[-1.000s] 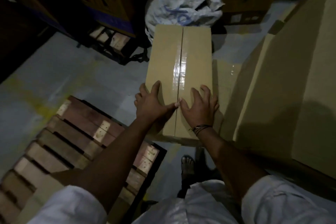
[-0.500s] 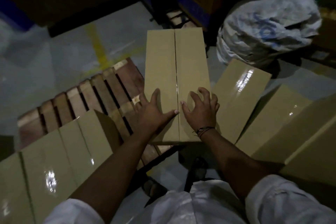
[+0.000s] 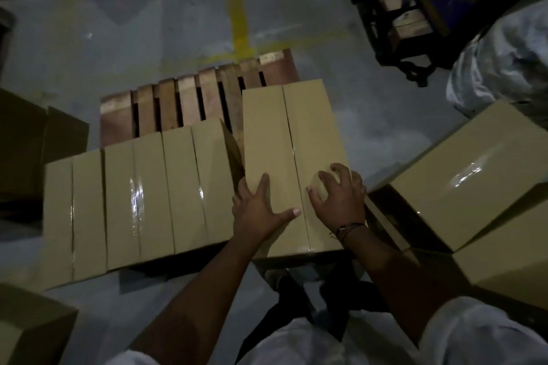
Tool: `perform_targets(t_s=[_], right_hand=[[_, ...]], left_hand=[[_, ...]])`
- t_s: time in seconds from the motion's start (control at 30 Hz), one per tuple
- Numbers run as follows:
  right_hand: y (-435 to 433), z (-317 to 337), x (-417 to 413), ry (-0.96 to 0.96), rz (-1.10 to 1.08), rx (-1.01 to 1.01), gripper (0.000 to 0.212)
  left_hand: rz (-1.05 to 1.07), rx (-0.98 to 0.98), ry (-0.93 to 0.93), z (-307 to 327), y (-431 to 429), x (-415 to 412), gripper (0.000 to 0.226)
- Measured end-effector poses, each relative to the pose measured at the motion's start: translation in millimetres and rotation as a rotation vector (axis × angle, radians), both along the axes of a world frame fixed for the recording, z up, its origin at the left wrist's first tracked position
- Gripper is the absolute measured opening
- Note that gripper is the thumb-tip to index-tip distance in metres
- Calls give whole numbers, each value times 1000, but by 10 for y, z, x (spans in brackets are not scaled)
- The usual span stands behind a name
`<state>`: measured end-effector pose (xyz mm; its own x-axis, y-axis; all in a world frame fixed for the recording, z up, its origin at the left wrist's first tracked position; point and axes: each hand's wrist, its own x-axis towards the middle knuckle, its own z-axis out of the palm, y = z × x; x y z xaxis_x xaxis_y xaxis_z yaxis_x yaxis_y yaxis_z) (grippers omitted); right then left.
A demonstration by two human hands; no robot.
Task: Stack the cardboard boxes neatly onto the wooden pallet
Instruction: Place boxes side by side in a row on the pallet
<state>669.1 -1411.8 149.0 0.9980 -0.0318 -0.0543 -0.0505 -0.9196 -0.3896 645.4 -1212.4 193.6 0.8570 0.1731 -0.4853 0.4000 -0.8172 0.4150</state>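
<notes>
A tan cardboard box with a taped centre seam is between my hands, over the right end of the wooden pallet. My left hand lies on its near top, thumb spread towards the seam and outer fingers wrapped over the left edge. My right hand clamps the top right with arched fingers. Left of it, a row of three similar boxes lies side by side on the pallet's near half. The held box nearly touches the rightmost of them. Bare slats show at the pallet's far side.
More loose boxes lie tilted at the right, others at the left and lower left. A white sack sits far right, beside a dark pallet stack. A yellow line crosses the grey floor.
I have turned left with the box. It has moved from above the floor by the right-hand pile to the pallet's right end, beside the boxes there. Both hands keep their hold.
</notes>
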Motion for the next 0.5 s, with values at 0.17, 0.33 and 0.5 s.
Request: perform_targets(t_s=[0.17,0.33,0.5], right_hand=[[272,-406,48,30,63,-19,45],[402,-887,110,37,92,-14,43],[515,-1607,256,-32,157,41,35]], left_hand=[[27,-5,45,-375,286,-25,124],[30,-7,95,-859,447,22,124],[68,-38,106,-1487,605,101,126]])
